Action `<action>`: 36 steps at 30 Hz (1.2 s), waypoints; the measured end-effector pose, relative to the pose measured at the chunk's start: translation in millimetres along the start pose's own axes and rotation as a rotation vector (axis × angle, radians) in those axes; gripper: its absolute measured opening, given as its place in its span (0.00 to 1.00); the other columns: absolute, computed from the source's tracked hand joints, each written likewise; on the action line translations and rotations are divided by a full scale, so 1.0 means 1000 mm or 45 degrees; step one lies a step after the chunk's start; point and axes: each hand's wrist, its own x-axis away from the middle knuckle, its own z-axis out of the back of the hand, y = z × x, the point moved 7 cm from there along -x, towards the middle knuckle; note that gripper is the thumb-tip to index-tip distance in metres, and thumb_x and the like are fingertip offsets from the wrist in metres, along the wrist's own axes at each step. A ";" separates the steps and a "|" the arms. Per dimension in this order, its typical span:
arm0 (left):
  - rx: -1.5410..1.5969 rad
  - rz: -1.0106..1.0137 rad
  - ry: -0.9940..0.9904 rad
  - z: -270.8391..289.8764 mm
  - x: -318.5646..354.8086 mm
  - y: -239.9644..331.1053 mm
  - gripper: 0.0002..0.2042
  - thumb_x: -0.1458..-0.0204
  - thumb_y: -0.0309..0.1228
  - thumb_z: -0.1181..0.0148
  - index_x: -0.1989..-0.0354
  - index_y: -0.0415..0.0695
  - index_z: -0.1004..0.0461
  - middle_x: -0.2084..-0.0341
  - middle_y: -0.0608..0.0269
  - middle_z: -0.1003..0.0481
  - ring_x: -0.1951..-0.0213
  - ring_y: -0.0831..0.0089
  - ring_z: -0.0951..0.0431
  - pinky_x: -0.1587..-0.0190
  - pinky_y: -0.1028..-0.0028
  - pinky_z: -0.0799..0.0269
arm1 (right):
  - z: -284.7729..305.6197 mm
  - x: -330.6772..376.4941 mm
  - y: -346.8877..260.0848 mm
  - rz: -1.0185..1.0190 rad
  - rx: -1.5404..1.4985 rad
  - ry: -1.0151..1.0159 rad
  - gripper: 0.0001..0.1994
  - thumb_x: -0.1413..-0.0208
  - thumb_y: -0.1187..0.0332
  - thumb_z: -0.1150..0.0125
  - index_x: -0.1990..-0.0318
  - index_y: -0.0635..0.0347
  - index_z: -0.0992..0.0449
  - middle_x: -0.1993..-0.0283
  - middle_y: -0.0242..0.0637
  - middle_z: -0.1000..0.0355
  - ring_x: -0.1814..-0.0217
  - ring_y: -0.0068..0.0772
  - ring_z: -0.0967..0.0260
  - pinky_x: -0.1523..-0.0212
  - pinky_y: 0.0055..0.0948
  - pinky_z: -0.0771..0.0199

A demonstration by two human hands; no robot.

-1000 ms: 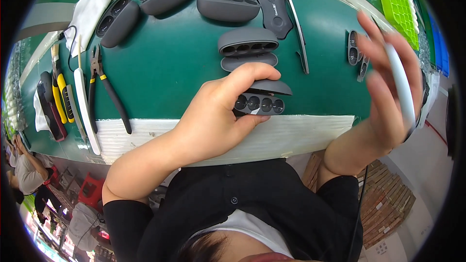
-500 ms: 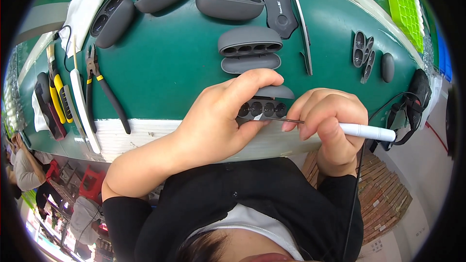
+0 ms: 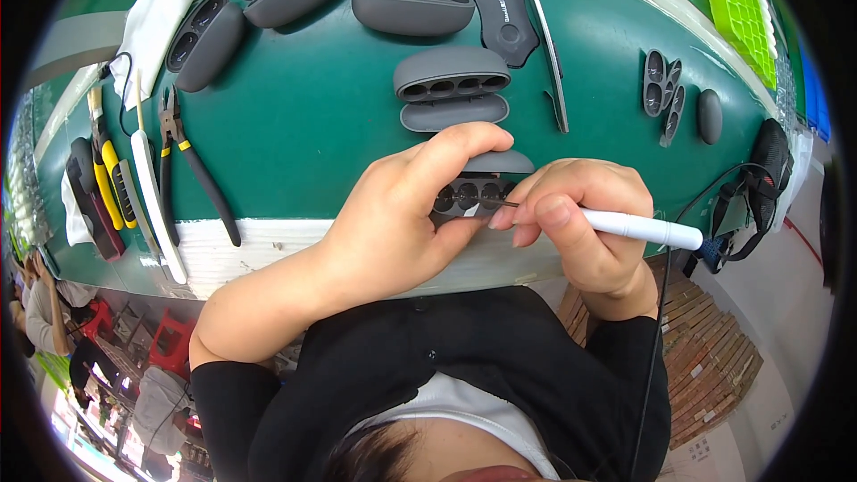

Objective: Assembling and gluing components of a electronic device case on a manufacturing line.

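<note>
Hands hide much: left hand (image 3: 402,214) grips grey case (image 3: 478,186), right hand (image 3: 580,223) pinches white tool (image 3: 638,229).

A dark grey oval moulded case (image 3: 478,189) with a row of round recesses sits tilted near the green table's front edge. A slim white pen-shaped tool (image 3: 636,229) points its thin metal tip toward nine o'clock, into one recess.

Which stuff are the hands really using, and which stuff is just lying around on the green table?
In use:
left hand
grey case
right hand
white pen tool

Just lying about:
pliers
other grey cases
white cloth
small grey inserts
</note>
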 end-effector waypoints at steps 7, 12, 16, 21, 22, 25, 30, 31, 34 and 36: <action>0.015 -0.016 0.009 -0.001 0.001 0.003 0.28 0.67 0.16 0.41 0.51 0.43 0.37 0.58 0.54 0.29 0.59 0.55 0.27 0.62 0.68 0.28 | -0.002 0.000 -0.005 0.084 0.122 -0.032 0.11 0.46 0.71 0.49 0.79 0.66 0.30 0.84 0.38 0.32 0.79 0.31 0.30 0.75 0.25 0.28; -0.105 -0.042 0.003 -0.001 0.002 0.006 0.24 0.63 0.18 0.38 0.53 0.40 0.35 0.59 0.56 0.29 0.61 0.64 0.25 0.60 0.73 0.30 | -0.005 0.000 -0.006 0.114 0.154 -0.048 0.10 0.47 0.71 0.49 0.78 0.66 0.31 0.83 0.39 0.31 0.80 0.29 0.30 0.75 0.25 0.28; -0.141 -0.059 0.000 0.000 0.002 0.009 0.24 0.63 0.19 0.38 0.53 0.39 0.35 0.59 0.55 0.29 0.61 0.62 0.25 0.60 0.73 0.30 | -0.006 -0.001 -0.005 0.128 0.176 -0.076 0.10 0.47 0.72 0.49 0.78 0.66 0.31 0.81 0.40 0.29 0.81 0.27 0.32 0.76 0.24 0.29; -0.150 -0.044 -0.018 -0.001 0.003 0.007 0.24 0.63 0.19 0.38 0.53 0.39 0.35 0.59 0.55 0.29 0.60 0.62 0.25 0.60 0.73 0.30 | -0.007 0.001 -0.003 0.131 0.132 0.003 0.09 0.50 0.71 0.44 0.78 0.64 0.30 0.82 0.38 0.31 0.83 0.28 0.35 0.81 0.24 0.35; -0.152 -0.045 -0.022 -0.001 0.003 0.008 0.24 0.63 0.19 0.38 0.53 0.39 0.35 0.59 0.55 0.29 0.60 0.62 0.25 0.60 0.73 0.30 | -0.005 0.001 -0.003 0.142 0.100 0.079 0.09 0.52 0.70 0.40 0.79 0.62 0.29 0.84 0.35 0.34 0.85 0.31 0.37 0.84 0.25 0.40; -0.146 -0.026 -0.027 -0.001 0.003 0.007 0.24 0.63 0.19 0.38 0.53 0.39 0.35 0.59 0.55 0.29 0.60 0.62 0.25 0.60 0.74 0.30 | -0.006 0.002 -0.003 0.142 0.092 0.098 0.09 0.52 0.70 0.39 0.79 0.62 0.29 0.84 0.35 0.34 0.85 0.31 0.37 0.84 0.25 0.40; -0.177 -0.020 -0.037 -0.001 0.003 0.008 0.23 0.62 0.19 0.38 0.53 0.39 0.35 0.58 0.54 0.29 0.60 0.63 0.25 0.60 0.74 0.30 | -0.006 0.002 -0.003 0.144 0.081 0.105 0.09 0.53 0.70 0.39 0.79 0.62 0.29 0.83 0.34 0.34 0.84 0.30 0.36 0.83 0.25 0.39; -0.179 -0.020 -0.041 -0.002 0.003 0.008 0.23 0.62 0.19 0.38 0.53 0.39 0.35 0.58 0.54 0.29 0.60 0.63 0.25 0.60 0.74 0.30 | -0.006 0.002 -0.003 0.147 0.084 0.105 0.09 0.53 0.70 0.39 0.80 0.62 0.29 0.83 0.34 0.33 0.84 0.30 0.36 0.83 0.25 0.39; -0.195 -0.014 -0.037 -0.002 0.003 0.008 0.23 0.62 0.20 0.38 0.53 0.39 0.35 0.59 0.54 0.29 0.60 0.63 0.25 0.59 0.74 0.30 | -0.007 0.002 -0.004 0.185 0.097 0.109 0.09 0.53 0.70 0.39 0.80 0.62 0.29 0.83 0.34 0.34 0.84 0.31 0.37 0.83 0.25 0.40; -0.185 -0.020 -0.025 -0.001 0.002 0.008 0.23 0.62 0.20 0.38 0.54 0.39 0.35 0.59 0.54 0.29 0.60 0.62 0.25 0.59 0.74 0.30 | -0.006 0.001 -0.005 0.187 0.124 0.081 0.09 0.52 0.69 0.40 0.80 0.61 0.29 0.83 0.34 0.34 0.84 0.31 0.37 0.83 0.26 0.40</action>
